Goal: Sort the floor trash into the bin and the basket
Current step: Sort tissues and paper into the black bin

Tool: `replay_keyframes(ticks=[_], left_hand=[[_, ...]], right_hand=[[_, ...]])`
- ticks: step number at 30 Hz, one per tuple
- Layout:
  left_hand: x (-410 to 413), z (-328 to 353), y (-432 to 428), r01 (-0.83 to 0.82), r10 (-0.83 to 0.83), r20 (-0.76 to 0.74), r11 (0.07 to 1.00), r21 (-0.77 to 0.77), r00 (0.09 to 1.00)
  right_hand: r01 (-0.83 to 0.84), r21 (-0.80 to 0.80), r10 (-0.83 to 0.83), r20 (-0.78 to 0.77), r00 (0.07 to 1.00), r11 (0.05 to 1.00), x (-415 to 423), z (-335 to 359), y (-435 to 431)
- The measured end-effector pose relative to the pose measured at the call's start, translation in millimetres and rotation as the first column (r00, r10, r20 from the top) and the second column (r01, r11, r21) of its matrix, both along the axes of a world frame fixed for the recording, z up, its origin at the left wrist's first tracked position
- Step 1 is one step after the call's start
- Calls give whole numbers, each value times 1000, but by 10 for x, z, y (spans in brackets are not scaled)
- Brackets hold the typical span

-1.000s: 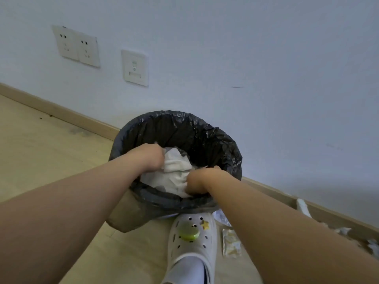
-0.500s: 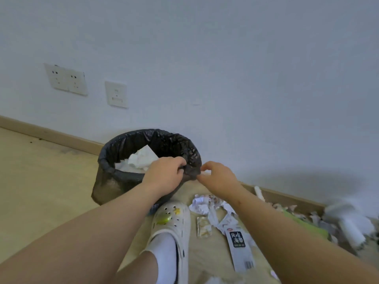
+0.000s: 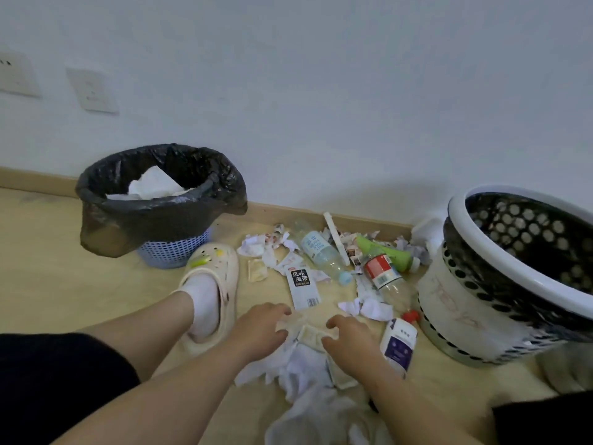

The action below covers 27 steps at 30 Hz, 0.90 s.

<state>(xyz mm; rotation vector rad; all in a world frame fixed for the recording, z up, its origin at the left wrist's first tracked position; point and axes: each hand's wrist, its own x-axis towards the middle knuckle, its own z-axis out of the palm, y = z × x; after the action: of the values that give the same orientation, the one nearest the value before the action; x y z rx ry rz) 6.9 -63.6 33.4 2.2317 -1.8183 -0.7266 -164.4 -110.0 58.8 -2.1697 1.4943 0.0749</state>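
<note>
Person crouches over wooden floor (image 3: 48, 284) by a white wall. Bin (image 3: 144, 226), lined with a black bag over a lavender mesh body, stands at left against the skirting; crumpled white paper (image 3: 154, 186) shows inside it. Basket (image 3: 475, 303), white-rimmed with dark perforated walls, sits at far right, tipped toward the camera. Trash lies scattered between the two: a clear bottle with pale blue label (image 3: 321, 252), a green bottle (image 3: 388, 253), a red-labelled bottle (image 3: 383, 274), a white carton with black label (image 3: 301, 287), a small white bottle with purple label (image 3: 399, 343) just beside the basket, and torn paper scraps. Cream clog (image 3: 218, 274) with white sock is planted near the bin. Both hands are low over the nearest litter. Right hand (image 3: 348, 343): grip narrow, thumb and forefinger pinching the end of a cream packet (image 3: 311, 335). Left hand (image 3: 260, 329): fingers curled at a pale scrap (image 3: 290, 321); blur, cannot tell whether the grip has hold. White tissue (image 3: 305, 367) lies heaped under the wrists.
</note>
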Motion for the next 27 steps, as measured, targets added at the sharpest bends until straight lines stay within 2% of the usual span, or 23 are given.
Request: replay_keyframes(ticks=[3,7,9,11,12,14,15,19,21,23,24,27], left_hand=[[-247,-181,184,-36,34,60,998,43,998],[-459,-362,439,-8,9,97,1000,-4,995],[-439,-434,539,122,-131,125,989,77,983],[-389,-476,651,315,-334,207,942,119,920],[-366,-501,696,359,-387,262,921,150,884],[-313,-554,727,272,-286,337,958,91,897],[-303,-615,735,246,-249,331,968,54,910],[-382,-555,713,183,-177,301,983,7,937],[-472,-431,668,62,-65,199,998,20,978],[-492,-386,578,-62,65,103,998,-33,993],[-502,-374,506,-113,117,58,992,-64,991],[-537,-303,297,-171,159,-81,970,-171,984]], right_hand=[[0,-51,-1,-33,999,999,-246,-242,242],[-24,-91,27,41,999,996,-471,-455,545],[-50,-60,54,54,997,997,-534,-541,638],[-99,-41,99,15,995,994,-608,-635,702],[-127,-22,126,-18,992,992,-648,-687,730],[-155,12,155,-103,982,988,-677,-694,778],[-163,-33,158,-108,981,986,-674,-704,783],[-64,-86,59,-50,997,994,-678,-701,784],[108,8,-108,45,993,994,-628,-662,733],[316,99,-330,209,921,944,-536,-608,609],[367,128,-389,283,877,921,-477,-576,543],[307,178,-350,314,883,935,-347,-569,371]])
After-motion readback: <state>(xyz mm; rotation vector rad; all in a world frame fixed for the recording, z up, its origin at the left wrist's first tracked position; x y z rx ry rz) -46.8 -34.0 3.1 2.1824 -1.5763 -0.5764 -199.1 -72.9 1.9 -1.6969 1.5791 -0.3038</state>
